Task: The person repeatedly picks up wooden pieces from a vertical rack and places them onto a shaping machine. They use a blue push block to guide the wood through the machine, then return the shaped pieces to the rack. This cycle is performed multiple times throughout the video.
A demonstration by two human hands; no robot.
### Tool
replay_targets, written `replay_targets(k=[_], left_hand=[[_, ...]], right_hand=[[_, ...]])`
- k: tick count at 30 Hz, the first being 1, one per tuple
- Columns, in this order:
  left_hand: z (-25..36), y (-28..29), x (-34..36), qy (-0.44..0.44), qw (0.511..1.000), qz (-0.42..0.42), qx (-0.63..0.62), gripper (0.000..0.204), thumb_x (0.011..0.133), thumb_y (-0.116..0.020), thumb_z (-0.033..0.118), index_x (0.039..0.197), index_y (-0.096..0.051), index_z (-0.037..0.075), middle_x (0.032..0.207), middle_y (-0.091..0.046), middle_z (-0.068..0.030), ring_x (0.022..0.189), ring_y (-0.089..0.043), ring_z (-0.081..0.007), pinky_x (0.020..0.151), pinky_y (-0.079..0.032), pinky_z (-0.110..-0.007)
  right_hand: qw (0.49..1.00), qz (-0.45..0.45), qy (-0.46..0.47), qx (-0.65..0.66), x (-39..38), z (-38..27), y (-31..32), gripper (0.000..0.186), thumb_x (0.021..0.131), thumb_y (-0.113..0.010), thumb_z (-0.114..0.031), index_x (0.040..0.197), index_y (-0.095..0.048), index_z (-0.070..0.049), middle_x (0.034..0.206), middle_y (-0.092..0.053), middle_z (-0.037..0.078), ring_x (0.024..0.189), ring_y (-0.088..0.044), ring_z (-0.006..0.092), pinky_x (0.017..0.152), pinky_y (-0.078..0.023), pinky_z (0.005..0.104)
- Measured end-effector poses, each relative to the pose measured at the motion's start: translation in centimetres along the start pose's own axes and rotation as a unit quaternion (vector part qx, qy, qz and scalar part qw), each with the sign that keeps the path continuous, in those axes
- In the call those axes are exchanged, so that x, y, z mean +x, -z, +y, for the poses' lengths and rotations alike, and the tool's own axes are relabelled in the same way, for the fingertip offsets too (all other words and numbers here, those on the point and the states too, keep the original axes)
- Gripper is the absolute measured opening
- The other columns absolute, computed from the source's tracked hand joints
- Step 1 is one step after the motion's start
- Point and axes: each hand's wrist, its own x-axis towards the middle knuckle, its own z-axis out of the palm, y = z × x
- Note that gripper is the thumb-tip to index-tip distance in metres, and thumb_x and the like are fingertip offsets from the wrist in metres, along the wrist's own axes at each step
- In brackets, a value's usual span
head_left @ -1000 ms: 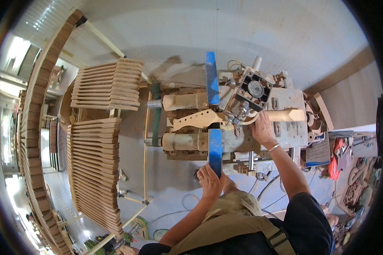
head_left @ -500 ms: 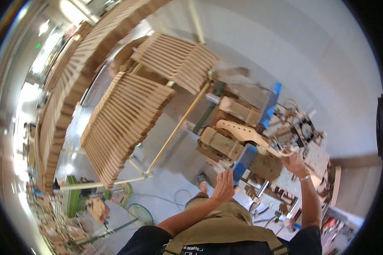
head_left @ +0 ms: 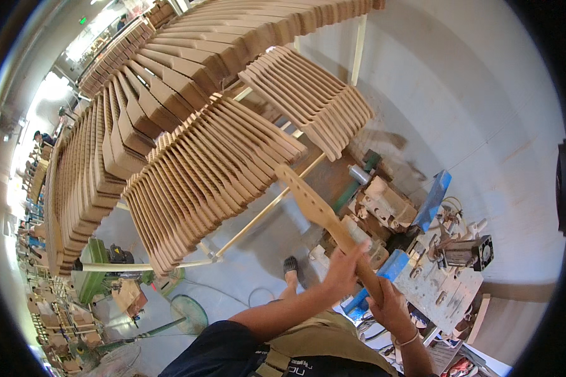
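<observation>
A pale wooden guitar neck [head_left: 328,217] is held up in front of me, its drilled headstock pointing away and to the left. My right hand [head_left: 391,312] is closed around its near end. My left hand [head_left: 342,274] grips it farther up, along the shaft, with the fingers against the wood. Below and beyond the hands stands a machine with wooden blocks [head_left: 387,204] and two blue bars [head_left: 434,200]. The headstock tip overlaps the near rack of necks in view.
Many similar guitar necks [head_left: 214,169] hang side by side on a rack to the left, with another row [head_left: 311,94] beyond. A longer stack [head_left: 170,81] curves behind them. A pale rail [head_left: 255,221] runs along the rack's front. A round fan [head_left: 188,314] stands at lower left.
The guitar neck has come off the machine area, raised and turned toward the rack. My left hand has left the blue bar and moved onto the neck. My view has swung left.
</observation>
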Motion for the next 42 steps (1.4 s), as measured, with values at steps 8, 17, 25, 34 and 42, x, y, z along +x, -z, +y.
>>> replay_targets(k=[8, 17, 25, 34, 42], left_hand=[[20.3, 7.8, 4.6, -0.258, 0.962, 0.062, 0.071, 0.039, 0.106, -0.065, 0.034, 0.125, -0.059, 0.000, 0.109, -0.063, -0.0089, 0.106, -0.062, -0.0213, 0.093, -0.055, -0.036], [19.1, 25.0, -1.1, -0.216, 0.920, 0.146, 0.291, 0.036, 0.105, -0.068, 0.023, 0.130, -0.060, -0.002, 0.120, -0.066, -0.0086, 0.110, -0.061, -0.0164, 0.099, -0.049, -0.031], [14.2, 37.8, -9.3, -0.140, 0.892, 0.314, 0.295, 0.027, 0.099, -0.075, 0.013, 0.120, -0.067, -0.002, 0.111, -0.070, -0.0089, 0.100, -0.065, -0.0154, 0.091, -0.052, -0.029], [22.2, 39.9, -15.6, -0.297, 0.771, 0.478, 0.298, 0.009, 0.101, -0.067, 0.005, 0.107, -0.063, 0.000, 0.097, -0.064, -0.0037, 0.088, -0.060, -0.0107, 0.083, -0.050, -0.024], [31.8, 29.5, -13.6, -0.543, 0.782, 0.226, 0.206, 0.050, 0.099, -0.067, 0.001, 0.146, -0.051, -0.006, 0.134, -0.063, -0.0194, 0.124, -0.062, -0.0284, 0.108, -0.051, -0.040]], right_hand=[[0.997, 0.020, 0.069, -0.002, 10.9, -6.0, -2.5, 0.041, 0.094, -0.073, -0.012, 0.128, -0.055, 0.001, 0.102, -0.069, 0.026, 0.093, -0.067, 0.0492, 0.080, -0.054, 0.0532], [0.952, 0.164, 0.253, -0.053, 46.9, -12.6, -4.5, 0.026, 0.098, -0.066, -0.020, 0.116, -0.059, -0.001, 0.105, -0.070, 0.027, 0.104, -0.068, 0.0445, 0.085, -0.053, 0.0528], [0.967, 0.084, 0.196, -0.138, 61.1, -14.7, -11.5, 0.028, 0.099, -0.068, -0.019, 0.119, -0.058, -0.002, 0.098, -0.072, 0.027, 0.095, -0.070, 0.0441, 0.081, -0.054, 0.0527], [0.981, 0.057, 0.176, -0.067, 64.0, -11.1, -15.4, 0.033, 0.109, -0.051, -0.031, 0.124, -0.061, -0.003, 0.108, -0.073, 0.026, 0.101, -0.070, 0.0453, 0.088, -0.054, 0.0546], [0.938, 0.238, 0.194, 0.163, 56.6, -14.2, -14.0, 0.049, 0.115, -0.039, -0.038, 0.135, -0.058, 0.003, 0.122, -0.070, 0.027, 0.114, -0.067, 0.0392, 0.101, -0.052, 0.0480]])
